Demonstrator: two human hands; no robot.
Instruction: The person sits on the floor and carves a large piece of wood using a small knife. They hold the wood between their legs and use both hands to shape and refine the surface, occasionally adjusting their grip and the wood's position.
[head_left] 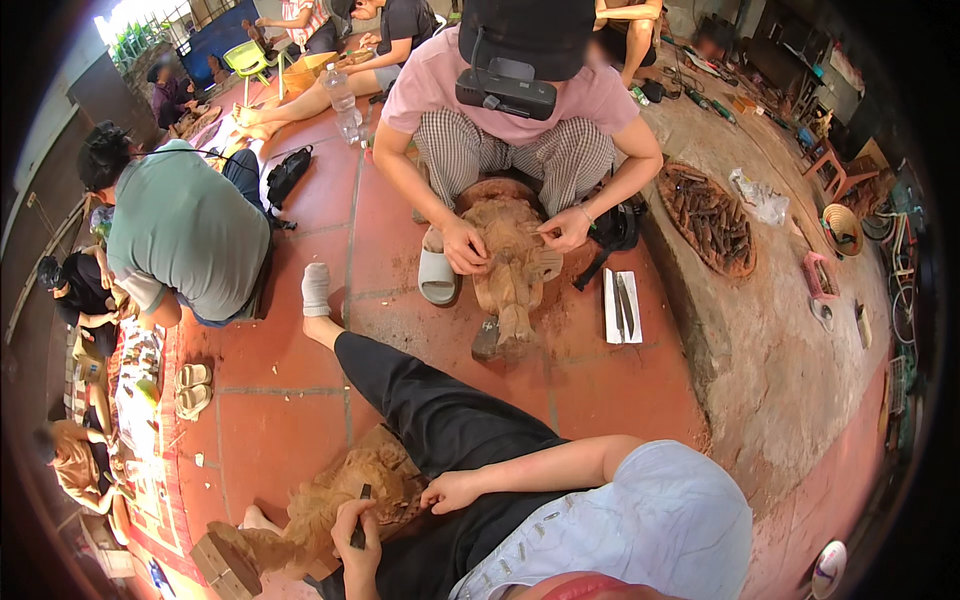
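My left hand (357, 538) is closed round a short, dark, narrow tool (360, 520), likely a chisel, its kind not clear. It is upright over a brown wood carving (330, 505) with deeply cut, ornate relief. The carving lies across my lap, on the left, with squared blocks at both ends. Beside the carving's right edge, my right hand (450, 492) has its fingers curled in, resting near my dark trousers. What those fingers hold, if anything, is hidden. Across from me, a person in a pink shirt (590, 105) has both hands on a second wood carving (505, 250).
Two blades on white paper (622, 308) lie on the red tile floor. A grey slipper (437, 275) sits near the second carving. A raised concrete ledge (780, 330) at right bears an oval tray of tools (668, 230). A person in green (190, 235) sits at left.
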